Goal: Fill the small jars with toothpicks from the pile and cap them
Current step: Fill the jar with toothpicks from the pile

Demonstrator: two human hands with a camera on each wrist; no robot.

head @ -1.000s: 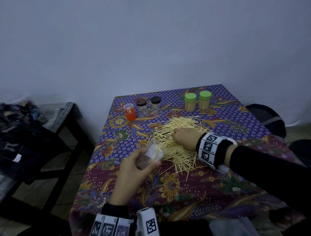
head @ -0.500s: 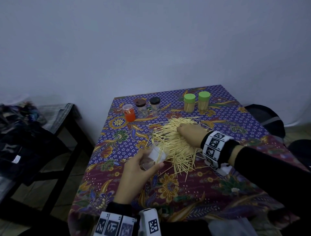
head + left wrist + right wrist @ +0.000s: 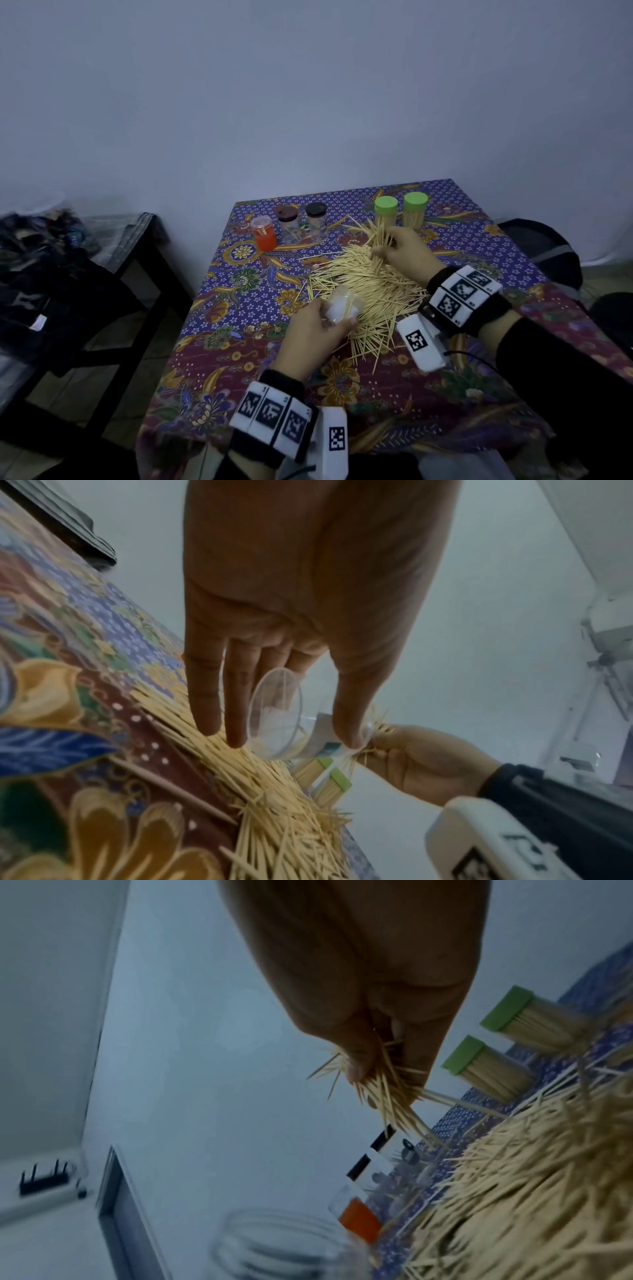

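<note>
A big pile of toothpicks [image 3: 370,284] lies in the middle of the patterned tablecloth [image 3: 239,308]. My left hand [image 3: 318,329] holds a small clear jar [image 3: 342,306] tilted on its side at the pile's near left edge; the jar [image 3: 277,718] has no cap, and thumb and fingers wrap it. My right hand [image 3: 397,250] is lifted over the pile's far side and pinches a bunch of toothpicks [image 3: 387,1091] between thumb and fingers. Two green-capped jars [image 3: 400,212] full of toothpicks stand at the back right.
At the back left stand an orange jar [image 3: 264,233] and two clear dark-capped jars [image 3: 303,222]. A dark side table [image 3: 102,260] with clothes is left of the table. A dark bag [image 3: 544,246] sits at the right edge. A wall rises behind.
My right hand moved from the pile's middle toward the far side and lifted with a bunch of toothpicks. My left hand kept the jar at the pile's near left edge.
</note>
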